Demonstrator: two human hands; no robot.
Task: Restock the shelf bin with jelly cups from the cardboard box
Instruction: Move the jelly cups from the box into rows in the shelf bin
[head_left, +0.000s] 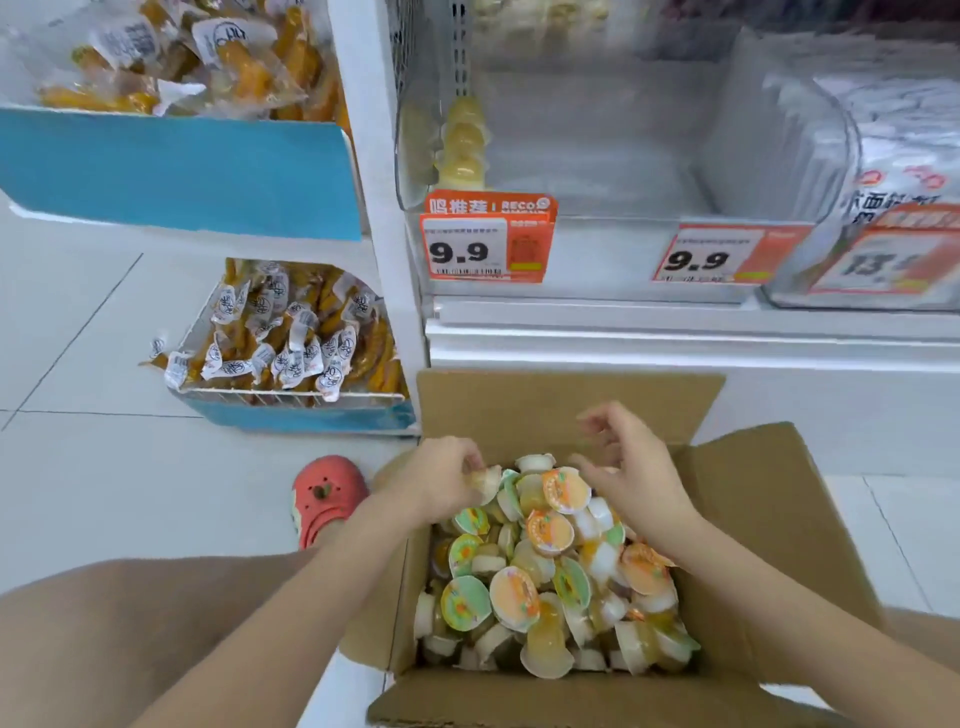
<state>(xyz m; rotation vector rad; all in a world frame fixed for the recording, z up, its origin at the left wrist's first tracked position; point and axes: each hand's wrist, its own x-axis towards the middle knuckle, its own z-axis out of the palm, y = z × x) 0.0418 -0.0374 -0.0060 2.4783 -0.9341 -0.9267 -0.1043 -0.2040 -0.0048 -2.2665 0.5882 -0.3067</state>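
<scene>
An open cardboard box (769, 519) sits on the floor in front of me, heaped with several jelly cups (550, 566) with orange and green lids. My left hand (436, 480) is at the pile's far left and pinches one pale jelly cup (485, 480). Over the far right of the pile my right hand (631, 467) hovers with fingers loosely curled and nothing held. Above stands the clear shelf bin (597, 150), nearly bare, with a few yellowish jelly cups (465, 145) stacked at its left wall.
Price tags reading 9.9 (485, 244) hang on the shelf edge. A second clear bin (893, 171) with white packs is at the right. Blue-fronted racks of orange snack packs (291, 332) stand at the left. A red clog (324, 496) rests beside the box.
</scene>
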